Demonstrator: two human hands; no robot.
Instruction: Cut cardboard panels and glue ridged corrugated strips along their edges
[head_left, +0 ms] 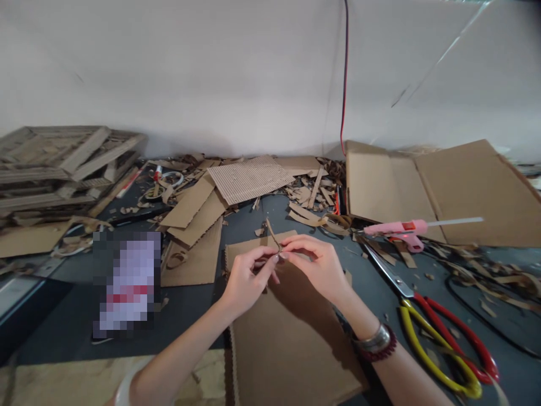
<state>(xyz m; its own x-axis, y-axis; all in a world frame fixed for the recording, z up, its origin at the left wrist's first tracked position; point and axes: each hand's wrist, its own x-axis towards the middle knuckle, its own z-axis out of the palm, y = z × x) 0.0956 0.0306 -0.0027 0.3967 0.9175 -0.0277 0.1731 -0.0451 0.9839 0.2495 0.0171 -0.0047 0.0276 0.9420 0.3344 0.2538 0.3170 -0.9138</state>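
Note:
Between the fingertips of both hands is a thin, narrow strip of brown cardboard (273, 232), its free end pointing up and away. My left hand (252, 276) pinches it from the left, thumb against fingers. From the right, my right hand (315, 262) pinches the same strip, and the fingertips of the two hands almost meet. The lower part of the strip is hidden behind the fingers. Beneath the hands lies a large brown cardboard sheet (291, 344) with a ragged corrugated left edge.
Red-and-yellow-handled scissors (439, 332) and a pink glue gun (397, 228) lie to the right, before an opened cardboard box (465, 186). Cardboard pieces (196, 217), a corrugated sheet (251, 177) and scraps spread behind. Cardboard frames (63, 163) and a blurred-out device (131, 282) are left.

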